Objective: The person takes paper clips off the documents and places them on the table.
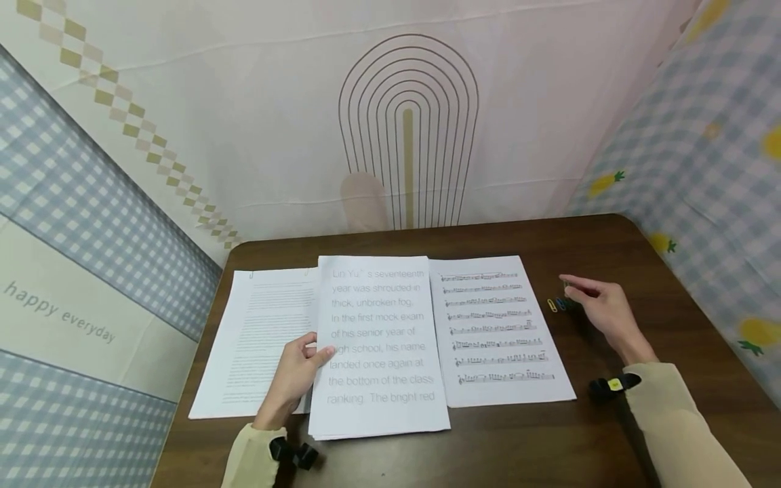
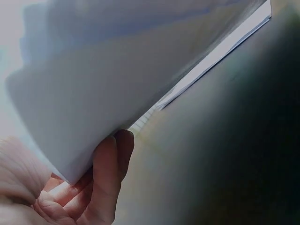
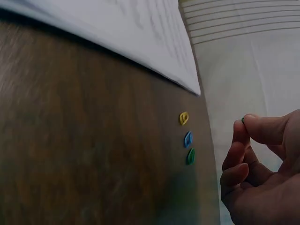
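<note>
In the head view, my left hand (image 1: 293, 373) grips the left edge of a stack of large-print sheets (image 1: 378, 332), thumb on top. From the left wrist, the sheets (image 2: 93, 89) show tilted up, with fingers curled under their edge. My right hand (image 1: 605, 313) is raised over the table's right side and pinches a small green paper clip (image 3: 243, 120) between thumb and index finger; most of it is hidden by the fingertips. Below that hand, a yellow paper clip (image 3: 183, 117), a blue paper clip (image 3: 188, 139) and a green paper clip (image 3: 191, 156) lie in a row.
A stack of sheet music (image 1: 494, 339) lies right of the held sheets. Text pages (image 1: 262, 325) lie to the left, with small clips at their top edge, partly covered by the held stack. The brown wooden table (image 1: 518, 447) meets patterned cloth (image 1: 525, 135) behind.
</note>
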Available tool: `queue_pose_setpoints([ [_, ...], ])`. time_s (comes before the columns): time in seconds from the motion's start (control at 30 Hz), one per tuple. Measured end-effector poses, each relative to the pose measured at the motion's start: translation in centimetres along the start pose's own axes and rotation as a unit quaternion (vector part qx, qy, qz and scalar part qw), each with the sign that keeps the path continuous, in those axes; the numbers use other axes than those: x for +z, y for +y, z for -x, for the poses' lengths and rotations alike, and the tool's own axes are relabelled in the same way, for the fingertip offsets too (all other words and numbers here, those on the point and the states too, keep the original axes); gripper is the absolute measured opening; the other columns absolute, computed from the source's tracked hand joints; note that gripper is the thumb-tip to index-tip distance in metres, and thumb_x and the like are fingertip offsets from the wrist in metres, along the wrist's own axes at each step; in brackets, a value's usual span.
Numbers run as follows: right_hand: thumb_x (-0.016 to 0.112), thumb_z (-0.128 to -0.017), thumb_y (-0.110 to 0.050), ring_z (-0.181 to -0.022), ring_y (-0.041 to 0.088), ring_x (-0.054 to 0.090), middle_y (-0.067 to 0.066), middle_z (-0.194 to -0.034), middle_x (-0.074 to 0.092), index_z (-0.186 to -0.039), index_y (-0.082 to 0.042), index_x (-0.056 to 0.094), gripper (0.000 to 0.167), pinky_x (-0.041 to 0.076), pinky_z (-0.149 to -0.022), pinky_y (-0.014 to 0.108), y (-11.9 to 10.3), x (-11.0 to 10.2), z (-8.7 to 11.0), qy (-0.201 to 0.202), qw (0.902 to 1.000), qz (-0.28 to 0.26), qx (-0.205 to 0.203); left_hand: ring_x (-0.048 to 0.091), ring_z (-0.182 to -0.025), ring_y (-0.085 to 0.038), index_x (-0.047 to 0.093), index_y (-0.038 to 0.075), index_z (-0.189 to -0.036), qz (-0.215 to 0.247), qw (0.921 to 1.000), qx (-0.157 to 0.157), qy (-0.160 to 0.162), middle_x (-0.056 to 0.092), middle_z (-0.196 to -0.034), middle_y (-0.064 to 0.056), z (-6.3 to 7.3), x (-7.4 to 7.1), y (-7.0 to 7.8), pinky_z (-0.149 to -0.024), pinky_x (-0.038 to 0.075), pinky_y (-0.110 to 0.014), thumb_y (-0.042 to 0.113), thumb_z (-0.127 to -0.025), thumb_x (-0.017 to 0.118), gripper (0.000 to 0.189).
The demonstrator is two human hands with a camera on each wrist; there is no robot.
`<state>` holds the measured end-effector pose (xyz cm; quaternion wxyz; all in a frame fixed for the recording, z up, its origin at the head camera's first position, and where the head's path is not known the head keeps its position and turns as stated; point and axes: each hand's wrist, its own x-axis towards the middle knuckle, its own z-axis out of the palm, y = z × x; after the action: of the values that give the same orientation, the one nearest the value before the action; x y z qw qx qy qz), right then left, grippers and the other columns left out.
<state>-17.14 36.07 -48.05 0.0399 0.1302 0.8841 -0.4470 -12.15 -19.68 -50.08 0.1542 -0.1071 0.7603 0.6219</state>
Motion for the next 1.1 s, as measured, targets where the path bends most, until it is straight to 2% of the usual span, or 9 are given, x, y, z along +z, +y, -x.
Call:
queue_pose_setpoints([
  [0.1,0.052,-0.116,-0.036,-0.159,0.051,0.039,0.024,-0.17,0.045,-0.157,-0.006,0.057,0.051,0.032,-0.126,0.074,0.5,-0.2,-0.2,-0.005,0.9999,0.002,0.009,0.083,-0.077,-0.027,0.069,-0.002,-0.132,-0.01,0.9999,-0.004,0.01,0.084,-0.096,-0.018,-0.2,-0.3,0.1,-0.063,0.067,-0.033,0.007,-0.106,0.068,0.028],
  [0.37,0.051,-0.117,-0.03,-0.158,0.056,0.037,0.029,-0.168,0.045,-0.156,-0.004,0.057,0.048,0.035,-0.122,0.076,1.7,-1.0,-0.5,-0.01,0.9988,0.044,0.017,0.083,-0.074,-0.025,0.069,-0.003,-0.132,-0.02,0.9995,-0.014,0.021,0.084,-0.093,-0.016,-0.7,-0.7,0.1,-0.061,0.067,-0.033,0.007,-0.106,0.068,0.028],
  [0.47,0.052,-0.116,-0.026,-0.153,0.057,0.043,0.033,-0.164,0.049,-0.154,-0.002,0.059,0.045,0.038,-0.119,0.077,2.1,-1.1,-0.5,-0.005,0.9976,0.067,0.019,0.082,-0.074,-0.024,0.069,-0.003,-0.132,-0.024,0.9993,-0.016,0.021,0.084,-0.092,-0.016,-0.8,-0.8,0.1,-0.061,0.066,-0.033,0.007,-0.106,0.068,0.028],
  [0.57,0.055,-0.115,-0.022,-0.141,0.055,0.054,0.036,-0.154,0.058,-0.15,0.0,0.062,0.042,0.046,-0.111,0.074,2.5,-1.0,-0.5,0.008,0.9959,0.09,0.013,0.082,-0.073,-0.023,0.069,-0.003,-0.132,-0.029,0.9992,-0.018,0.022,0.084,-0.092,-0.015,-1.0,-0.8,0.0,-0.061,0.066,-0.032,0.007,-0.106,0.068,0.028],
  [0.67,0.06,-0.113,-0.02,-0.121,0.048,0.063,0.036,-0.139,0.068,-0.141,0.002,0.069,0.038,0.054,-0.096,0.062,2.9,-0.8,-0.5,0.029,0.9925,0.119,0.002,0.081,-0.072,-0.023,0.069,-0.003,-0.134,-0.04,0.9988,-0.016,0.024,0.084,-0.091,-0.015,-1.3,-0.9,0.0,-0.06,0.065,-0.032,0.008,-0.106,0.068,0.03],
  [0.77,0.064,-0.111,-0.022,-0.112,0.045,0.066,0.035,-0.129,0.072,-0.132,0.004,0.073,0.034,0.054,-0.088,0.052,3.2,-0.6,-0.5,0.05,0.9891,0.138,-0.001,0.081,-0.071,-0.021,0.067,-0.003,-0.137,-0.052,0.9982,-0.016,0.027,0.083,-0.091,-0.015,-1.5,-1.0,0.1,-0.06,0.064,-0.031,0.009,-0.106,0.069,0.033],
  [1.1,0.067,-0.11,-0.025,-0.113,0.048,0.066,0.035,-0.125,0.075,-0.12,0.006,0.078,0.034,0.052,-0.089,0.058,3.1,-0.5,-0.5,0.082,0.9851,0.15,0.016,0.078,-0.071,-0.018,0.069,-0.001,-0.135,-0.065,0.9972,-0.022,0.031,0.082,-0.095,-0.016,-2.2,-1.0,0.2,-0.06,0.063,-0.03,0.01,-0.106,0.07,0.031],
])
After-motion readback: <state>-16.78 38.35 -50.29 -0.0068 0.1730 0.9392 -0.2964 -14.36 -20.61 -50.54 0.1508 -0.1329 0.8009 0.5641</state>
